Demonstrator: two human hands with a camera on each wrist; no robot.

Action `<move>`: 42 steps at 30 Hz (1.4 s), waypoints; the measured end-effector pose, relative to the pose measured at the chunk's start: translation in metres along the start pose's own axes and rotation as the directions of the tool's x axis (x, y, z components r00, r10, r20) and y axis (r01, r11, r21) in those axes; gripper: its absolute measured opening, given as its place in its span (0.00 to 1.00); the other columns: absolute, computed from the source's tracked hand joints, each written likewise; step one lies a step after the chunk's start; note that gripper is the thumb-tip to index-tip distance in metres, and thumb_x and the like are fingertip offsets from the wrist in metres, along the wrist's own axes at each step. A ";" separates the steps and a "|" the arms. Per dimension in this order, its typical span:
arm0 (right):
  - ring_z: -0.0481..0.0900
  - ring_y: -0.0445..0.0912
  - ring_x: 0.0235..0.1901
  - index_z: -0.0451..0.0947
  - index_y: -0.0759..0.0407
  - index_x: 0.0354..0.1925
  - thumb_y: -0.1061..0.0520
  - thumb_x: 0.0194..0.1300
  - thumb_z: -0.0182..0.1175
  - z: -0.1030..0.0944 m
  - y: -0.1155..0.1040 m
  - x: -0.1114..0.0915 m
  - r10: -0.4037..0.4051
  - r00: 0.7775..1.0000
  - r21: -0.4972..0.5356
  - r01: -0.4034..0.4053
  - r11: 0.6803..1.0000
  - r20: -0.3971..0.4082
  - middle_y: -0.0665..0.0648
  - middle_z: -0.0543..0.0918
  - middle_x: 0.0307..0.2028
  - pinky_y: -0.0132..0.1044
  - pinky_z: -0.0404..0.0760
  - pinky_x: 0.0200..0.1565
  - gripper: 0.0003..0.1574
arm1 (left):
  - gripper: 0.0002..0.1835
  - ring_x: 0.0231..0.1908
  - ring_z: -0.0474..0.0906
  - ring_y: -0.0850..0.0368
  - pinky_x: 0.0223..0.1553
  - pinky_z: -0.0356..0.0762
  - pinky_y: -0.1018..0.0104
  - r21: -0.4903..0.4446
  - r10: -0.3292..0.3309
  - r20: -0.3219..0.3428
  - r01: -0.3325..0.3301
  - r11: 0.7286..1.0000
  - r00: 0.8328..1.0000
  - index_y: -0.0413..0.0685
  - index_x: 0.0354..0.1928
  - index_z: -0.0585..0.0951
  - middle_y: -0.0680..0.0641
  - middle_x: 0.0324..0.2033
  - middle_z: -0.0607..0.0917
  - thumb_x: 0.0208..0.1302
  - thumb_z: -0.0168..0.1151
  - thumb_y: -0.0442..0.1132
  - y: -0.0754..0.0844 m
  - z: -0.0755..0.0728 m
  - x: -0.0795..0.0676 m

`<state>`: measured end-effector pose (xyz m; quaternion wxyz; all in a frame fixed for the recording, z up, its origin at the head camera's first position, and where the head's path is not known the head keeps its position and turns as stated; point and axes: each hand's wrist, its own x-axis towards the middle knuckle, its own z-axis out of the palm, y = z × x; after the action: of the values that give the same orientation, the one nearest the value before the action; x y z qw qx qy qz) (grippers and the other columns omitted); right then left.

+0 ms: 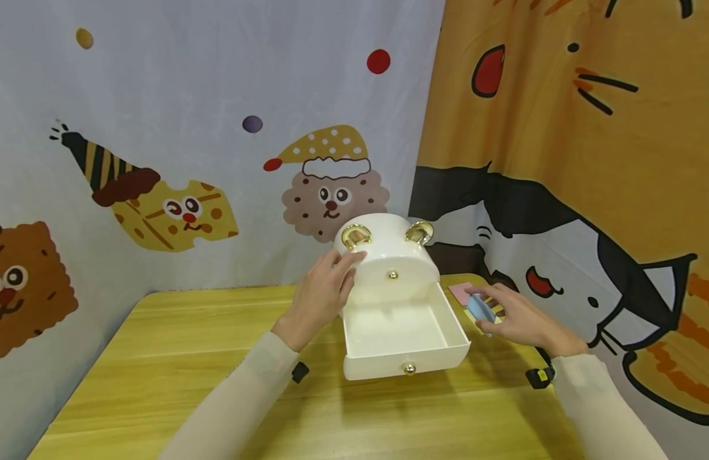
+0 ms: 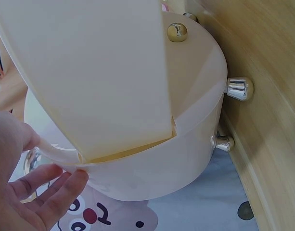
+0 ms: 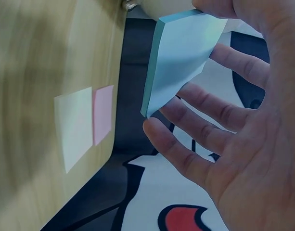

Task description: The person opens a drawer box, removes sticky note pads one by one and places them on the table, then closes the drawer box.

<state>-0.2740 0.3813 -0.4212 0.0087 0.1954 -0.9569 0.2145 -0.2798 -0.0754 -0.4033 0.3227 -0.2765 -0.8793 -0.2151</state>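
Note:
A white, rounded drawer box (image 1: 383, 239) with gold ear-shaped trims stands on the table. Its lower drawer (image 1: 374, 367) is pulled out, and the inside looks bare. My left hand (image 1: 322, 289) rests against the upper left of the box; in the left wrist view its fingertips (image 2: 80, 179) touch the curved wall beside the drawer. To the right of the drawer, my right hand (image 1: 518, 321) pinches a blue sticky-note pad (image 3: 183, 60) between thumb and fingers, above the table. Below the blue pad lie a pale yellow pad (image 3: 74, 129) and a pink pad (image 3: 103, 115), side by side.
The wood-grain table (image 1: 216, 364) ends at a cartoon-printed cloth (image 1: 204, 96) behind and an orange one (image 1: 538, 140) on the right. Gold knobs (image 1: 410, 368) stick out from the drawer fronts. Small metallic feet (image 2: 239, 89) support the box.

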 end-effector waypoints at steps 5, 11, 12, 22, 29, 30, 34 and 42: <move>0.86 0.54 0.56 0.82 0.47 0.77 0.48 0.74 0.81 0.004 0.009 -0.001 0.007 1.000 -0.020 -0.007 1.000 -0.006 0.62 0.85 0.60 0.53 0.92 0.51 0.38 | 0.22 0.33 0.71 0.54 0.31 0.76 0.64 0.000 0.000 0.002 0.000 1.000 1.000 0.56 0.77 0.85 0.46 0.40 0.81 0.88 0.66 0.37 0.000 0.000 0.001; 0.86 0.54 0.52 0.83 0.49 0.75 0.51 0.72 0.82 0.010 0.018 -0.004 -0.007 0.999 -0.046 0.006 0.999 -0.035 0.65 0.86 0.60 0.49 0.92 0.48 0.38 | 0.22 0.33 0.71 0.54 0.31 0.76 0.64 0.003 -0.001 0.007 0.001 1.000 1.000 0.56 0.77 0.85 0.46 0.40 0.81 0.88 0.66 0.37 0.000 -0.001 0.001; 0.85 0.54 0.51 0.84 0.49 0.75 0.52 0.72 0.82 0.011 0.019 -0.005 -0.007 0.999 -0.051 0.005 0.999 -0.040 0.66 0.85 0.60 0.50 0.92 0.47 0.37 | 0.22 0.33 0.71 0.54 0.31 0.76 0.64 0.003 -0.003 0.009 0.003 1.000 1.000 0.56 0.77 0.85 0.46 0.40 0.81 0.88 0.65 0.37 0.000 -0.002 0.000; 0.84 0.57 0.47 0.87 0.55 0.71 0.49 0.69 0.82 0.020 0.028 -0.007 0.006 0.995 -0.145 -0.020 0.989 -0.097 0.73 0.83 0.64 0.52 0.87 0.44 0.36 | 0.22 0.33 0.72 0.54 0.30 0.75 0.65 0.005 -0.004 -0.002 0.004 1.000 1.000 0.56 0.77 0.86 0.46 0.40 0.81 0.88 0.66 0.37 -0.001 0.000 -0.001; 0.84 0.58 0.48 0.86 0.56 0.72 0.46 0.70 0.82 0.026 0.037 -0.011 0.056 0.994 -0.194 -0.073 0.978 -0.091 0.73 0.83 0.65 0.58 0.89 0.45 0.37 | 0.22 0.33 0.71 0.55 0.29 0.75 0.65 0.006 0.000 -0.006 0.000 1.000 1.000 0.57 0.77 0.86 0.46 0.40 0.81 0.88 0.66 0.37 0.000 -0.001 -0.001; 0.84 0.58 0.48 0.86 0.56 0.72 0.46 0.70 0.82 0.027 0.038 -0.012 0.063 0.994 -0.202 -0.080 0.976 -0.087 0.73 0.82 0.66 0.60 0.89 0.46 0.37 | 0.22 0.33 0.71 0.55 0.29 0.75 0.65 0.005 0.000 -0.005 0.000 1.000 1.000 0.57 0.77 0.86 0.46 0.40 0.81 0.88 0.66 0.37 0.000 -0.001 -0.001; 0.85 0.60 0.48 0.86 0.56 0.72 0.44 0.72 0.80 0.029 0.042 -0.015 0.107 0.992 -0.220 -0.119 0.968 -0.062 0.74 0.81 0.68 0.65 0.90 0.48 0.37 | 0.22 0.33 0.72 0.54 0.30 0.76 0.65 0.008 -0.002 -0.002 0.002 1.000 1.000 0.57 0.77 0.85 0.46 0.40 0.81 0.88 0.65 0.37 -0.001 -0.001 -0.001; 0.86 0.62 0.55 0.85 0.56 0.72 0.42 0.74 0.79 0.033 0.046 -0.021 0.173 0.985 -0.236 -0.164 0.958 0.018 0.73 0.81 0.70 0.72 0.89 0.55 0.36 | 0.22 0.34 0.73 0.54 0.30 0.76 0.64 0.007 0.010 -0.020 -0.010 1.000 1.000 0.56 0.77 0.86 0.45 0.41 0.82 0.88 0.66 0.37 0.000 -0.001 0.000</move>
<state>-0.2697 0.4140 -0.4720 -0.0052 0.1150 -0.9886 0.0965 -0.2792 -0.0760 -0.4025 0.3335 -0.2778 -0.8753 -0.2133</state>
